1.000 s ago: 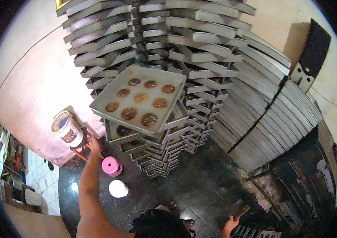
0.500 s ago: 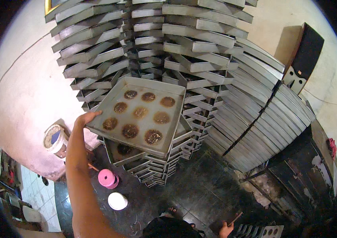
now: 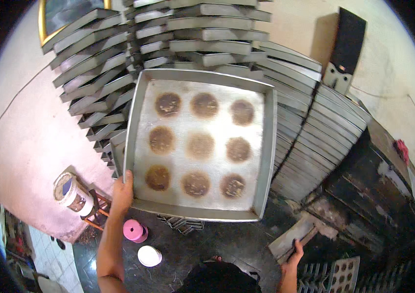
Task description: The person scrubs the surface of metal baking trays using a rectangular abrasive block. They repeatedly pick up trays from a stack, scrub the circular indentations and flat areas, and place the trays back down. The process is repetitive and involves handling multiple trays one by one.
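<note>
One view only, from the head. Nine dark round scorch marks dot the floured bottom of the square metal tray (image 3: 200, 146), which the left hand (image 3: 123, 192) lifts by its near left corner, fingers curled tight over the rim. One-handed like that, the tray should stay level and close to the body, I'd judge, so it doesn't tip. Behind it lean tall stacks of trays (image 3: 188, 34). Below the left hand sit a pink spool (image 3: 134, 230) and a white lid (image 3: 149, 255). Low to the side, the right hand (image 3: 293, 254) grips a wooden stick (image 3: 301, 238)
</note>
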